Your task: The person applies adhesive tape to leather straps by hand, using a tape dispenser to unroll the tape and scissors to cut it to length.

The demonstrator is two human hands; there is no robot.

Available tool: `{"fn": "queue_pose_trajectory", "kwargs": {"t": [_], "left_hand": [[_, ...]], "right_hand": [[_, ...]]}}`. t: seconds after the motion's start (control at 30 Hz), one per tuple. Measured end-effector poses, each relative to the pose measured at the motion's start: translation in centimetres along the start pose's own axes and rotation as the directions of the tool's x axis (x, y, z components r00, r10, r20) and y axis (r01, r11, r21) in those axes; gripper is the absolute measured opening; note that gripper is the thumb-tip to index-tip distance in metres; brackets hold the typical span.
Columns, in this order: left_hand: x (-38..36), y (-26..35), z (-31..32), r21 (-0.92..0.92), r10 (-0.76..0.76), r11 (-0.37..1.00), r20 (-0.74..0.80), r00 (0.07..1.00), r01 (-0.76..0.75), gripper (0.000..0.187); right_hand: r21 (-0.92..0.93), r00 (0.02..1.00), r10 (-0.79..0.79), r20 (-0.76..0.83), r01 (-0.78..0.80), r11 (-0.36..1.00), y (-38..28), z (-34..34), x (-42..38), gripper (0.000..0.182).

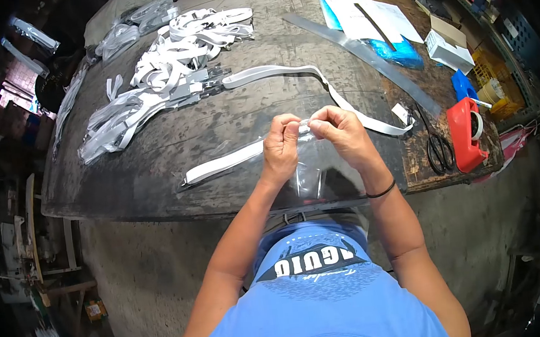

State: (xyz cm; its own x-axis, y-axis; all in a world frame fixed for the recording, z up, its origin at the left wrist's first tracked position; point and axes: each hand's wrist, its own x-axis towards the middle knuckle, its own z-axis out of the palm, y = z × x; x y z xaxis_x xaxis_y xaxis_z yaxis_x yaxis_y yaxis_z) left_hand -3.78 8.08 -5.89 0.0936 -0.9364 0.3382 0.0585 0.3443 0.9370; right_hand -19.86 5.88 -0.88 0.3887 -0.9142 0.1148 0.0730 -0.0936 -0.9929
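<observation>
Both of my hands meet above the near part of the dark table. My left hand (282,148) and my right hand (343,135) pinch a small piece of clear plastic (305,124) between thumbs and fingers. More clear film (309,179) hangs below them toward the table edge. A folded white strap (224,162) lies to the left, its right end passing behind my left hand. Another white strap (274,70) curves behind my hands and runs down to the right, ending near the scissors (436,147).
Piled white straps (173,55) and bagged straps (126,120) cover the left of the table (233,117). A long metal ruler (369,57) lies to the right. A red tape dispenser (465,136), a white box (449,52) and papers (369,18) are at the right.
</observation>
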Motion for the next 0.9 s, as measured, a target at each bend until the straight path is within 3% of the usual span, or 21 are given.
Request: {"fn": "queue_pose_trajectory", "kwargs": {"t": [0.17, 0.23, 0.27, 0.33, 0.47, 0.57, 0.67, 0.73, 0.9], "left_hand": [[0.3, 1.7, -0.4, -0.076, -0.023, 0.997, 0.102, 0.994, 0.031, 0.034], [0.2, 2.4, -0.5, -0.151, -0.152, 0.97, 0.224, 0.963, 0.188, 0.031], [0.3, 2.4, -0.8, -0.151, -0.149, 0.971, 0.224, 0.963, 0.186, 0.031], [0.5, 2.3, -1.3, -0.182, -0.21, 0.945, 0.295, 0.932, 0.271, 0.021], [0.9, 2.0, -1.7, -0.206, -0.228, 0.935, 0.274, 0.934, 0.288, 0.016], [0.9, 2.6, -1.1, -0.262, -0.157, 0.94, 0.23, 0.961, 0.216, 0.016], [1.0, 3.5, -1.3, -0.279, -0.265, 0.899, 0.265, 0.927, 0.336, 0.018], [1.2, 2.7, -2.5, -0.303, -0.262, 0.866, 0.405, 0.876, 0.399, 0.022], [1.8, 4.3, -4.2, -0.282, -0.259, 0.887, 0.352, 0.9, 0.365, 0.018]], "right_hand": [[-0.087, 0.995, -0.051, -0.087, 0.044, 0.995, 0.6, 0.3, -0.2, 0.018], [-0.062, 0.992, -0.037, -0.119, 0.029, 0.998, 1.0, 0.2, -0.2, 0.017], [-0.063, 0.992, -0.039, -0.118, 0.032, 0.998, 0.9, 0.2, -0.2, 0.017], [0.139, 0.998, -0.034, -0.058, 0.042, 0.989, 0.5, 0.3, -0.2, 0.015], [0.187, 1.0, 0.013, 0.012, -0.015, 0.982, -0.8, 0.5, -0.2, 0.014], [0.103, 1.0, -0.007, 0.003, 0.007, 0.995, -0.9, 0.5, -0.1, 0.014], [0.12, 1.0, -0.013, -0.006, 0.013, 0.993, -1.4, 0.8, 0.1, 0.014], [0.227, 0.998, 0.055, 0.02, -0.058, 0.972, -1.8, 0.8, 0.6, 0.013], [0.235, 0.996, 0.01, 0.092, -0.032, 0.972, -1.1, 1.8, 2.6, 0.015]]}}
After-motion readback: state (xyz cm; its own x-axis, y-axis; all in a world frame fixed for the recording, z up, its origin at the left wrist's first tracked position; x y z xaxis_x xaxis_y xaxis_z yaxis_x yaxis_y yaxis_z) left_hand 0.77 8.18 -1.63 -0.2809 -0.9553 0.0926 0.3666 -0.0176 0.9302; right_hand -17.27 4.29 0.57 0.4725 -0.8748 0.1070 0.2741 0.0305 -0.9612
